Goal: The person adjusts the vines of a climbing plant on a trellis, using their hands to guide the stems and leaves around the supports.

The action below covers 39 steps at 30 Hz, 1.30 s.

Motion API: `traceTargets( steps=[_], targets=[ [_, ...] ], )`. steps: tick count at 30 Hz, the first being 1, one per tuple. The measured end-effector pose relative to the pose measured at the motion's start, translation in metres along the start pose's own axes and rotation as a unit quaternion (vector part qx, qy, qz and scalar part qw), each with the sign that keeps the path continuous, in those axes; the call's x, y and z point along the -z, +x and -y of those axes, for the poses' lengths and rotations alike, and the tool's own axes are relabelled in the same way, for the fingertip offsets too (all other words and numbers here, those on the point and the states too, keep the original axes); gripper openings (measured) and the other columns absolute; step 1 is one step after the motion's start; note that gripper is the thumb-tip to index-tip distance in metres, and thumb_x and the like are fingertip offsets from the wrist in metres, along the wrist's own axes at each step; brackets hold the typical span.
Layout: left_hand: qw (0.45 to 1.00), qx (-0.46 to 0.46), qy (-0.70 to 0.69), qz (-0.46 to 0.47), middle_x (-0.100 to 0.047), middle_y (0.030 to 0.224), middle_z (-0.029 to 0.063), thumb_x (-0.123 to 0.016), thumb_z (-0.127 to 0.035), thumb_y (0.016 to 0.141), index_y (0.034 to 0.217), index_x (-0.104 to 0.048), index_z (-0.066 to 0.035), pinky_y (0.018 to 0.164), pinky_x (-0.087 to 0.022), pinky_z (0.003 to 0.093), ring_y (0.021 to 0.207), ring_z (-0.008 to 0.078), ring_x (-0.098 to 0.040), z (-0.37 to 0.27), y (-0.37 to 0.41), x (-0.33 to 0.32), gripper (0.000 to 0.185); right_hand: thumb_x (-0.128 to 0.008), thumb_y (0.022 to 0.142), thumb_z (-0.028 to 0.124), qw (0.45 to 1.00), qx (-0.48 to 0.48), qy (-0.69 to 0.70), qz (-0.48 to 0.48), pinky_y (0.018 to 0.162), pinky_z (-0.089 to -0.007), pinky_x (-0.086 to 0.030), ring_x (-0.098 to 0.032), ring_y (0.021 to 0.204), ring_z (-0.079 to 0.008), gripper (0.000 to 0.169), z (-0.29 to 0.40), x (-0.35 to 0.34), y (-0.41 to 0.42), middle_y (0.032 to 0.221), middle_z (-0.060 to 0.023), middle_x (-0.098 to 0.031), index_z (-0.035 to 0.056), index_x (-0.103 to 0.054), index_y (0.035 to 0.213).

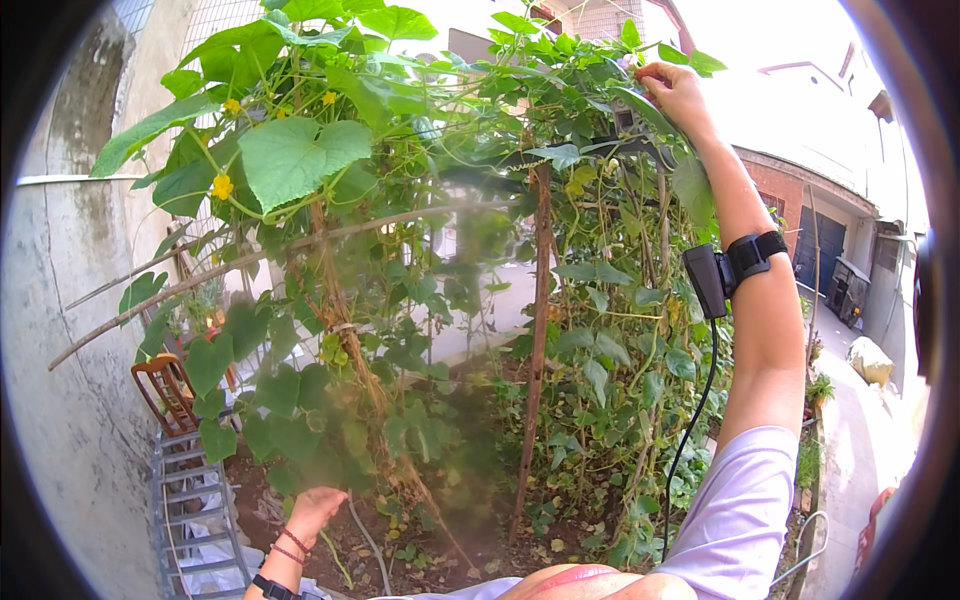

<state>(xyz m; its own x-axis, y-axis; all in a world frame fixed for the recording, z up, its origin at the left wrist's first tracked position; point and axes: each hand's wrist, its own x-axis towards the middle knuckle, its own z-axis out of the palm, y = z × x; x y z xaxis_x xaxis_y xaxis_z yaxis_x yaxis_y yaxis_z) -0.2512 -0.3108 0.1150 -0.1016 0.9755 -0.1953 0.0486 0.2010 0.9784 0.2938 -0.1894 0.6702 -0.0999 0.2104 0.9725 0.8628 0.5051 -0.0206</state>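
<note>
My right hand (671,94) is raised high at the upper right, its fingertips bent against the top of leafy vines (570,82) beside a pale flower; whether they grip a stem cannot be told. On that forearm is strapped a black device (706,281) with a cable. Low at the left, my left hand (319,510) is near the lower vine leaves, with a long slender green pod (336,559) hanging just below it; blur hides what its fingers touch. Large cucumber-like leaves (304,157) and yellow flowers (222,187) fill the upper left.
Wooden poles (536,337) and a long slanting stick (187,281) support the vines. At the left, a metal ladder (196,517) lies near a wooden chair (166,390) and a concrete wall (75,300). A pale sack (870,361) stands on the paving at right.
</note>
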Motion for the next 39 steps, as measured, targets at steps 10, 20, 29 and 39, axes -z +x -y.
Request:
traceTargets(
  steps=[10,20,29,39],
  targets=[
    [1.0,-0.014,-0.001,-0.001,-0.053,0.063,-0.0042,-0.071,-0.02,0.08,0.089,-0.067,-0.004,0.043,-0.028,0.0188,0.051,0.004,-0.042,0.003,0.015,0.004,0.019,-0.067,0.081,0.014,0.995,-0.065,-0.065,0.032,0.058,-0.0231,-0.051,-0.062,0.061,-0.0081,0.016,0.011,0.019,-0.005,0.072,-0.0051,-0.067,0.0017,-0.069,0.09],
    [1.0,-0.011,0.01,0.014,-0.05,0.062,-0.0046,-0.067,-0.02,0.083,0.087,-0.065,-0.005,0.043,-0.026,0.0178,0.051,0.0028,-0.039,-0.001,0.022,-0.006,0.015,-0.067,0.082,0.008,0.97,-0.176,0.166,0.024,0.071,-0.0182,-0.052,-0.066,0.08,-0.012,0.023,-0.034,0.047,-0.014,0.088,-0.01,-0.068,-0.0043,-0.065,0.102],
    [1.0,-0.001,-0.002,0.016,-0.052,0.061,-0.0038,-0.071,-0.02,0.078,0.087,-0.067,-0.004,0.042,-0.025,0.0192,0.049,0.0039,-0.039,0.009,0.032,-0.004,0.019,-0.062,0.086,0.009,0.996,-0.079,0.033,-0.008,0.069,-0.0212,-0.048,-0.06,0.075,-0.0058,0.017,-0.019,0.039,-0.054,0.086,-0.0046,-0.069,0.0037,-0.067,0.102],
    [0.999,0.004,0.004,0.04,-0.049,0.063,-0.0038,-0.066,-0.018,0.084,0.089,-0.065,-0.003,0.041,-0.024,0.0184,0.048,0.0034,-0.036,-0.002,0.04,-0.002,0.016,-0.057,0.077,-0.002,0.985,0.101,-0.132,-0.05,0.071,-0.0372,-0.048,-0.062,0.079,-0.0331,0.022,0.037,0.014,-0.081,0.085,-0.0163,-0.064,0.0054,-0.068,0.095]
  ],
)
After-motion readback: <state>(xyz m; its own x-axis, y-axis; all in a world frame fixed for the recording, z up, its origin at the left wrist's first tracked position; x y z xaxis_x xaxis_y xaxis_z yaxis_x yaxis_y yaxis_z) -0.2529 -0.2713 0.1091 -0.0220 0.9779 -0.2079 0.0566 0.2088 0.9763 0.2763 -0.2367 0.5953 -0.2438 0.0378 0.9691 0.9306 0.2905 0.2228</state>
